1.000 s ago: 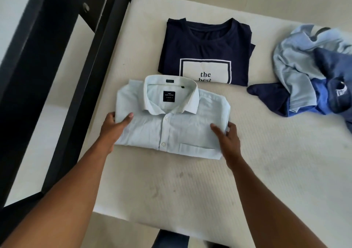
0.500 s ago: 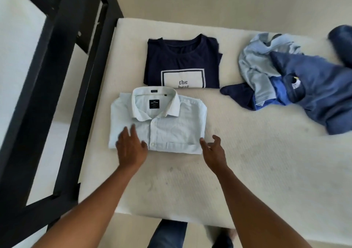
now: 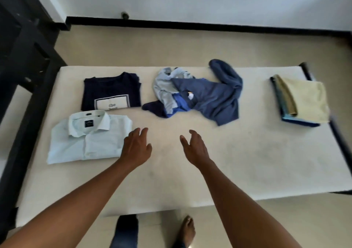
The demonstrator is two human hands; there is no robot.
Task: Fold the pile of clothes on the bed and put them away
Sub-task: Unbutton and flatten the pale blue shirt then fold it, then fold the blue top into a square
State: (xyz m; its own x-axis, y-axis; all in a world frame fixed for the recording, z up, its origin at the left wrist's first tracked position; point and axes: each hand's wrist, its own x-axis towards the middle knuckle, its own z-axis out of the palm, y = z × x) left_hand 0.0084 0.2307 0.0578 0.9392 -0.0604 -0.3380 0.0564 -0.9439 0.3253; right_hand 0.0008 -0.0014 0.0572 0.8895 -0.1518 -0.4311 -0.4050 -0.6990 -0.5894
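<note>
A folded pale-blue collared shirt (image 3: 83, 141) lies at the near left of the white mattress (image 3: 247, 162). Behind it lies a folded navy T-shirt (image 3: 110, 89) with a white printed box. A loose pile of blue clothes (image 3: 200, 93) sits at the middle back. My left hand (image 3: 136, 146) hovers just right of the pale shirt with fingers relaxed, holding nothing. Further right, my right hand (image 3: 194, 146) is raised over bare mattress with fingers loosely spread and holds nothing. Both hands are apart from the pile.
A folded stack of yellow and blue cloths (image 3: 301, 101) lies at the mattress's far right. A black bed frame (image 3: 28, 80) rises along the left side. Tiled floor and a black skirting run behind the bed. My feet (image 3: 185, 232) stand at the near edge.
Both hands have come off the folded pale shirt and moved right over bare mattress. The view has lifted and widened, bringing the whole pile and the far-right stack into sight.
</note>
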